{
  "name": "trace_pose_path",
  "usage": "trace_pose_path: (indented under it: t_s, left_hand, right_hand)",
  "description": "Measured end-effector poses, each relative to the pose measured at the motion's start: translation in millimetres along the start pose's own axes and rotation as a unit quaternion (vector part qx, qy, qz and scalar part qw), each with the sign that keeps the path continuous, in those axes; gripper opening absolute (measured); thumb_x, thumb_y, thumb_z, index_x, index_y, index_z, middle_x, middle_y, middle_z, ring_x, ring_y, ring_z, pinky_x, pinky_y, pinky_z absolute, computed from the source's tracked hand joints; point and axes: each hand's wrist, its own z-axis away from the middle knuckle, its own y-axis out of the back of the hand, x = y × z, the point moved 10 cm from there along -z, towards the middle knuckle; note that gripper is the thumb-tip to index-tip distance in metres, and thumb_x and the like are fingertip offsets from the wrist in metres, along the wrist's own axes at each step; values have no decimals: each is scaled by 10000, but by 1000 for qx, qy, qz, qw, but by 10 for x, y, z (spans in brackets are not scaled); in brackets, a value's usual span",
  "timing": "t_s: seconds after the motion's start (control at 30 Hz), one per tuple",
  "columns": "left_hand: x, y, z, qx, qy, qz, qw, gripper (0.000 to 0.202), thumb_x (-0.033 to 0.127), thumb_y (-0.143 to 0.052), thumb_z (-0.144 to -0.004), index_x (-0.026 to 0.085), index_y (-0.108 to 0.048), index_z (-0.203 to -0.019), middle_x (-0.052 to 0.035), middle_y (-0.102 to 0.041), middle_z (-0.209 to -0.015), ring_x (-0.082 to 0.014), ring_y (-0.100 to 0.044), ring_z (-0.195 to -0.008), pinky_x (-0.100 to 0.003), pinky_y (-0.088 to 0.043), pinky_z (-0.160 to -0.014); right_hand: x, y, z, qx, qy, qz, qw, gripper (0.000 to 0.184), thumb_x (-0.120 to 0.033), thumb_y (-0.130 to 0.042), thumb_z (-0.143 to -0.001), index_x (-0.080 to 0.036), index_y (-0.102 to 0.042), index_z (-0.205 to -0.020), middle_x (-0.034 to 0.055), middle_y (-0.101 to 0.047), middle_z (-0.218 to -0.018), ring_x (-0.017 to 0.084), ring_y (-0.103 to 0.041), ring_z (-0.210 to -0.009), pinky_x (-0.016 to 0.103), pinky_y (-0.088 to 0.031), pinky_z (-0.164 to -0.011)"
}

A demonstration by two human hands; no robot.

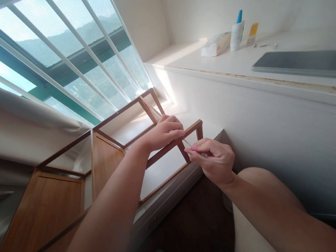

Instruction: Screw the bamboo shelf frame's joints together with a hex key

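Observation:
A brown wooden shelf rack point(106, 160) lies tilted in front of me, its end frame nearest my hands. My left hand point(166, 131) is closed over a frame bar near a corner joint; its fingertips are partly hidden. Just to the right, my right hand point(212, 155) pinches a thin metal rod point(187, 142), perhaps a hex key. The rod's far end meets the wooden bar close to my left fingertips. Most of the rod is hidden in the fingers.
A white ledge point(183, 58) on the right carries a tissue pack point(215, 45), a white bottle with a blue cap point(236, 33), a yellow-topped container point(252, 33), small metal pieces point(261, 46) and a dark flat device point(307, 64). A barred window point(81, 50) and curtain point(11, 111) stand left.

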Motion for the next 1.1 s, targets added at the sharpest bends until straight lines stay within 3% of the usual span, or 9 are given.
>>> trace_pose_path:
  t_s: [0.1,0.3,0.47,0.6,0.67,0.77,0.87,1.0,1.1]
  left_hand:
    - [19,-5,0,-1,-7,-1,1000,398,445,-402,-999,188,-615,-781,-38,-576,-1017,-233,-414,-1071,-384,-249,-1049]
    - [-5,5,-4,2,-6,7,1000,407,447,-418,-998,187,-622,-761,-40,-581,-1011,-234,-419,-1084,-393,-247,-1049]
    - [-16,22,14,3,1,15,1000,415,572,-540,-925,199,-664,-791,-49,-573,-1026,-252,-411,-1127,-398,-265,-1068]
    - [-36,33,25,22,11,-7,1000,370,567,-635,-870,201,-675,-838,-55,-566,-1067,-255,-419,-1138,-403,-293,-1074]
    - [-46,28,24,28,11,-18,999,339,540,-637,-879,205,-683,-855,-56,-572,-1089,-256,-424,-1159,-411,-294,-1090]
    - [-50,32,26,32,13,-29,999,299,506,-638,-888,215,-702,-921,-69,-567,-1203,-270,-408,-1243,-431,-299,-1122]
    - [18,47,56,37,19,-78,996,283,491,-629,-899,220,-710,-909,-73,-506,-1365,-307,-333,-1356,-492,-277,-1154]
    - [228,82,192,79,55,-173,980,285,462,-538,-962,242,-717,-993,-97,-477,-1408,-330,-326,-1379,-555,-335,-1120]
    - [422,47,380,102,95,-196,971,291,414,-477,-995,228,-701,-1008,-116,-485,-1394,-324,-368,-1358,-536,-401,-1090]
  right_hand:
    - [11,-23,-8,-19,4,-6,1000,125,-163,-765,-804,-204,-666,-739,24,-700,-721,165,-660,-654,280,-540,-552]
    - [-74,-116,-49,-114,70,10,991,94,-132,-723,-845,-217,-683,-858,22,-697,-776,156,-641,-698,289,-537,-638]
    - [-96,-98,-122,-143,60,-15,988,88,-163,-683,-888,-206,-658,-815,22,-674,-750,153,-634,-682,285,-526,-631]
    - [-360,-269,19,-261,154,-3,953,91,-145,-665,-895,-206,-669,-828,31,-701,-783,157,-631,-720,295,-517,-678]
    - [-434,-268,87,-272,170,-15,947,81,-144,-674,-887,-206,-672,-835,25,-693,-763,151,-613,-699,291,-506,-664]
    - [-306,-62,21,-180,97,-39,978,52,-181,-698,-878,-202,-679,-835,12,-651,-715,143,-582,-655,282,-485,-627]
    - [42,277,-85,-48,-27,-31,998,93,-259,-674,-905,-201,-696,-836,16,-639,-759,136,-574,-646,276,-468,-604]
    - [522,746,-157,107,-148,-39,982,223,-382,-625,-925,-186,-717,-872,14,-640,-769,116,-534,-582,266,-468,-572]
    - [842,929,-128,169,-220,-80,957,300,-453,-637,-890,-167,-723,-866,45,-680,-826,123,-531,-603,249,-470,-518]
